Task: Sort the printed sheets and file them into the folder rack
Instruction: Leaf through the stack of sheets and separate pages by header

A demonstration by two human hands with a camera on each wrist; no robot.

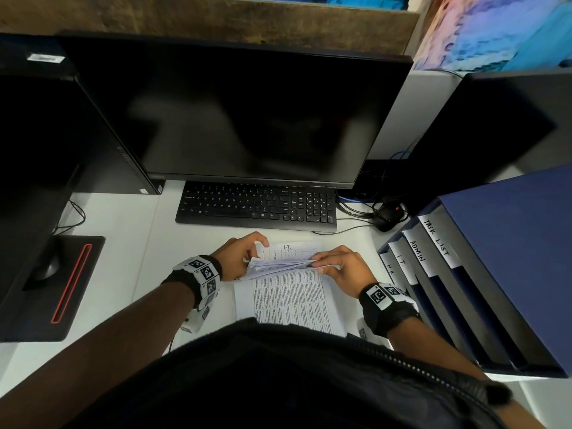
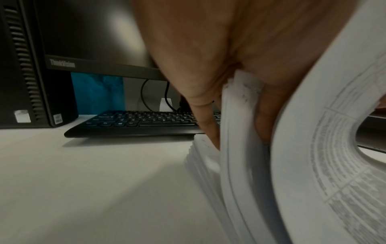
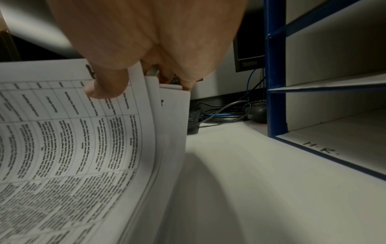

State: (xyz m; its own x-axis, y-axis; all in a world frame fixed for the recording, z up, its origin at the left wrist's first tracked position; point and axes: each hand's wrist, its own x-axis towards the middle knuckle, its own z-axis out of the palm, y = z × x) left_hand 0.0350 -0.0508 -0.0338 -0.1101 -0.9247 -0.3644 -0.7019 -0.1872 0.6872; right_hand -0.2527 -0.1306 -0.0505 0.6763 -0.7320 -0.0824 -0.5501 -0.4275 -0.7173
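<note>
Both hands lifting the far edge of a stack of printed white sheets (image 1: 291,292) on the white desk (image 1: 123,243).

Head: left hand (image 1: 240,255) and right hand (image 1: 339,269) pinch curled pages; blue folder rack (image 1: 507,243) at right, black keyboard (image 1: 257,207) beyond.
Left wrist: fingers (image 2: 211,125) wedged between sheets.
Right wrist: thumb (image 3: 106,89) on the table-printed page; slot marked H.R.

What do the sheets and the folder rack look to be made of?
Printed sheets: thin matte white paper; they curl and fan where both hands lift their far edge. Folder rack: probably rigid board with a matte navy covering and pale grey insides, going by its thin, flat dividers; plastic can't be ruled out.
</note>
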